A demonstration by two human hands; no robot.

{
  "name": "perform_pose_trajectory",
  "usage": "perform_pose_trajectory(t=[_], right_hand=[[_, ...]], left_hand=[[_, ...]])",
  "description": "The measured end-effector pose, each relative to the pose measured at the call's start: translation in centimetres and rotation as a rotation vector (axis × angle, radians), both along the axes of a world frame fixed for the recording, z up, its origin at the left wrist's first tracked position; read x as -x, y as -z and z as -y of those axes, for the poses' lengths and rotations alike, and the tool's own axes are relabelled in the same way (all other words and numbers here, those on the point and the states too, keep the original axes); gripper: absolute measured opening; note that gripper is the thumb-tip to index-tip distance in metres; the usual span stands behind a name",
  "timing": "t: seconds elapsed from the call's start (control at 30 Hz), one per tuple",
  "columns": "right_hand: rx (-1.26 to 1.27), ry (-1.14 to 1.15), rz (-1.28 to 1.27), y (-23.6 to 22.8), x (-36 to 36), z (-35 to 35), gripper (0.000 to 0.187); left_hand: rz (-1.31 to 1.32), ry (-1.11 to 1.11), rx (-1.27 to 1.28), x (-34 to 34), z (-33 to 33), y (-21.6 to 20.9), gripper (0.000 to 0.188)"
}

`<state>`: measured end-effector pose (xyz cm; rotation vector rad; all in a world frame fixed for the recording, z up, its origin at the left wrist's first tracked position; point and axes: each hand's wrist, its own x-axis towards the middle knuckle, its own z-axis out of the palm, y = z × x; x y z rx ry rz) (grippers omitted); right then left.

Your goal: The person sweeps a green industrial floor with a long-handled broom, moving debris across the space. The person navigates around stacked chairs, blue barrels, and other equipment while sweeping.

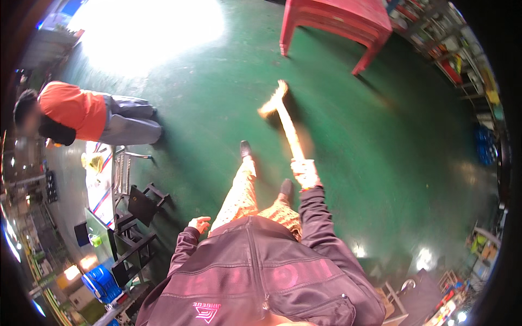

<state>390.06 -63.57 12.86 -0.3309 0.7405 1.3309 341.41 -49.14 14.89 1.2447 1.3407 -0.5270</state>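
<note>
Holding a long tool [290, 133], right hand [306, 173] has wide floor [217, 103] ahead.

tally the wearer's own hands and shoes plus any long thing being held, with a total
Hands: 2 (left hand, right hand)
Shoes: 2 (left shoe, right shoe)
Long pale item with forked end: 1, in right hand
Total: 5

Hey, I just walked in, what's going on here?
The person's right hand grips a long pale tool, its wider far end blurred; whether it touches the green floor is unclear. The left hand is low beside the leg, nothing visible in it. Off to the left, someone in an orange top is beside a table.
</note>
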Motion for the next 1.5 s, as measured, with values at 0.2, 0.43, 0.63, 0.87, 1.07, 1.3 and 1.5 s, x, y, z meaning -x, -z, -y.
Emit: perform_pose_trajectory(t=[0.2, 0.43, 0.63, 0.87, 1.07, 1.3, 1.5], right_hand=[[-0.011, -0.066, 0.238, -1.2, -2.9, -4.8, 0.020], [0.507, -0.062, 0.517, -1.9, -5.6, -3.0, 0.007], [0.278, 0.199, 0.166, 3.5, -11.6, -7.6, 0.026], [-0.343, -0.814, 0.643, 10.3, -3.5, -33.7, 0.021], [0.231, -0.378, 0.239, 6.2, 5.8, -49.9, 0.006], [-0.203, -0.426, 0.125, -0.5, -4.5, -45.9, 0.013], [0.191, -0.455, 0.538, -7.3, -5.0, -33.4, 0.015]], left_hand=[[-0.213, -0.314, 0.009, 3.3, -9.2, 0.7, 0.031], [0.177, -0.132, -0.219, -4.4, -22.6, -0.1, 0.030], [0.288, -0.254, -0.214, -5.6, -25.8, -0.1, 0.029], [-0.020, -0.260, -0.184, 5.8, -19.2, 2.4, 0.032], [-0.163, -0.693, 0.080, 7.6, -15.2, 2.3, 0.032], [-0.092, -0.522, 0.035, 1.6, -20.2, 1.6, 0.031], [0.004, -0.497, -0.100, -3.8, -28.5, 1.7, 0.034]])
